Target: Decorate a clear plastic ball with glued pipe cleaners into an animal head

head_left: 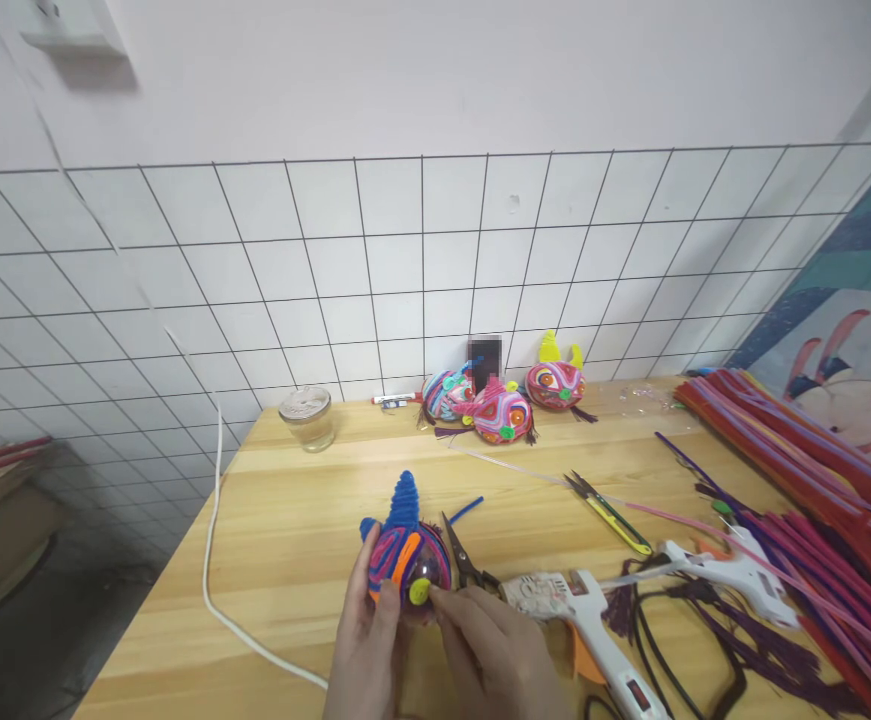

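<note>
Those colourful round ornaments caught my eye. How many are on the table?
4. One ornament sits between the left hand and right hand. Three stand by the wall: left, middle, right.

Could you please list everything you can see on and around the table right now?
ball: one, pink, blue and orange, held at front edge
finished balls: three, multicoloured, by wall
jar: one, clear, back left
scissors: one, dark, beside ball
snips: one, yellow-handled, centre right
glue guns: two, white, front right
pipe cleaners: many, red and purple, right
cord: one, white, left edge
left hand: cradles ball
right hand: fingertips on ball's yellow dot
</note>
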`<state>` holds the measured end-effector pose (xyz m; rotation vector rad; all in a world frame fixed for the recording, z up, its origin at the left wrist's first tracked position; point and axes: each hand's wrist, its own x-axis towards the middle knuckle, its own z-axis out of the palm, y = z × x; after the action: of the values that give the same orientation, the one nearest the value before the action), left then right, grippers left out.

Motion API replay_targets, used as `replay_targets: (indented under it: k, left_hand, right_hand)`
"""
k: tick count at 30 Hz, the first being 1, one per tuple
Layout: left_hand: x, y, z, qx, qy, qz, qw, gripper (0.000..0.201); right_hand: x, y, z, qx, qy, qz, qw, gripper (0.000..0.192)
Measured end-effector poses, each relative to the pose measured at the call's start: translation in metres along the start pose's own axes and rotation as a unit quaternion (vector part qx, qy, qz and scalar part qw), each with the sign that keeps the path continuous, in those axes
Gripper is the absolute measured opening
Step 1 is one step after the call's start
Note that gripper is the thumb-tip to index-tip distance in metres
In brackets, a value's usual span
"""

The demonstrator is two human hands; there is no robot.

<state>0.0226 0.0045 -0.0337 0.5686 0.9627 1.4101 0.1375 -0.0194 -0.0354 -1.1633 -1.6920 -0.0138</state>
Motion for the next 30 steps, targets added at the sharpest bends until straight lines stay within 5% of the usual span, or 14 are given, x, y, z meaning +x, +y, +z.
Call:
replay_targets:
  k: [4,20,30]
  left_hand:
    - [-0.005,0.001,0.006,0.019,0.019,-0.005,1.0,0.085]
    - [-0.009,0.004,0.012,0.026,0.062,-0.004,0.998,0.079]
    - [-0.007,-0.004,0.006,0.013,0.019,0.001,1.0,0.077]
  right_hand:
    - [0.001,0.0,0.0,0.006,0.002,-0.002,1.0,0.022]
    - [-0.001,-0.004,0.003,0.038,0.0,0.05,0.998,0.024]
    - [0.001,-0.005,-0.003,0.056,-0.022,0.072,0.996,0.025]
